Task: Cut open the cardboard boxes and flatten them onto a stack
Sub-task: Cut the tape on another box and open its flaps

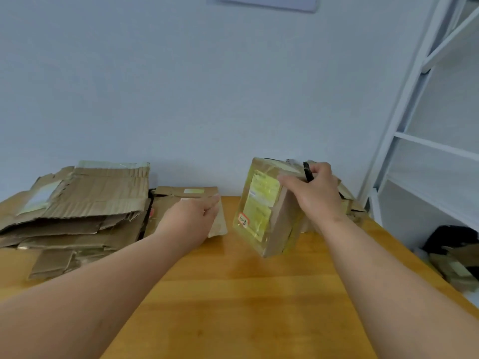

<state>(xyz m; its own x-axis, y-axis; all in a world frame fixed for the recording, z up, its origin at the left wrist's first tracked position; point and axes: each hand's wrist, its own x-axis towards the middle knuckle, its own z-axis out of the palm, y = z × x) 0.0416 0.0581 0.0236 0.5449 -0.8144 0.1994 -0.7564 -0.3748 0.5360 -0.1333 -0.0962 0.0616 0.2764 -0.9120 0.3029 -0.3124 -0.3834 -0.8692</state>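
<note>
A small cardboard box (261, 206), wrapped in yellowish tape with a label, is held tilted above the wooden table (233, 294). My right hand (315, 193) grips its top edge and also holds a black cutter (308, 171) against it. My left hand (193, 218) hovers over a flattened piece of cardboard (181, 195) left of the box, fingers loosely curled, holding nothing. A stack of flattened boxes (77, 203) lies at the far left of the table.
More cardboard boxes (352, 206) sit behind my right hand near the wall. A white shelf frame (414, 125) stands at the right, with a dark bag (451, 239) and cardboard scraps (456, 270) on the floor beside the table's right edge.
</note>
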